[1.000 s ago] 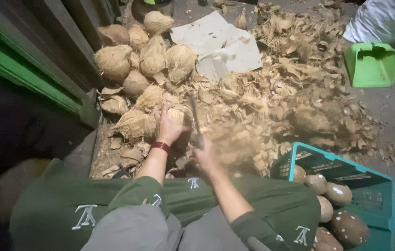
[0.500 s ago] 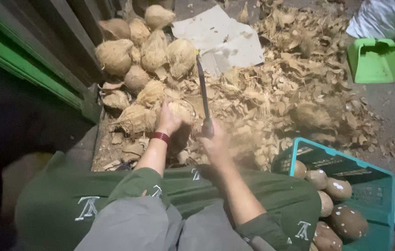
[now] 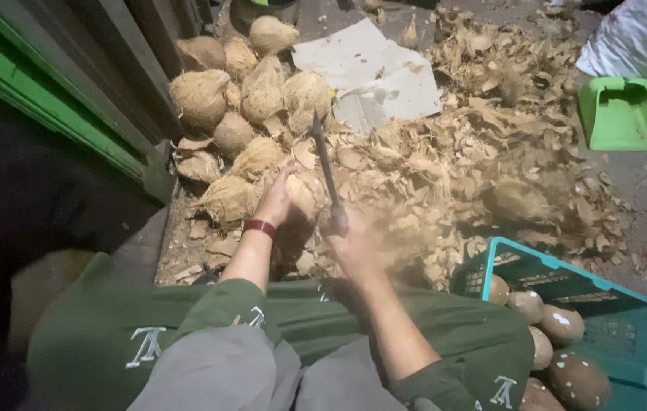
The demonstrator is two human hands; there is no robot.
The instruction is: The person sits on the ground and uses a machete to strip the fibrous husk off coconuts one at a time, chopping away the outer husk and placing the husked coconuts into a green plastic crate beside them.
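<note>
Left hand (image 3: 276, 199) cups husked coconut (image 3: 304, 196) on floor between knees, steadying it. Right hand (image 3: 354, 242) fisted round blade (image 3: 325, 169), raised upright over it. Husk scraps (image 3: 453, 167) heaped ahead; peeled nuts in teal crate (image 3: 567, 320) at right, within reach.

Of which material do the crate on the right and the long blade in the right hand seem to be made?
The crate: probably moulded plastic, teal, with latticed walls. The blade: likely metal, dark, thin and straight; motion blur hides its finish.
</note>
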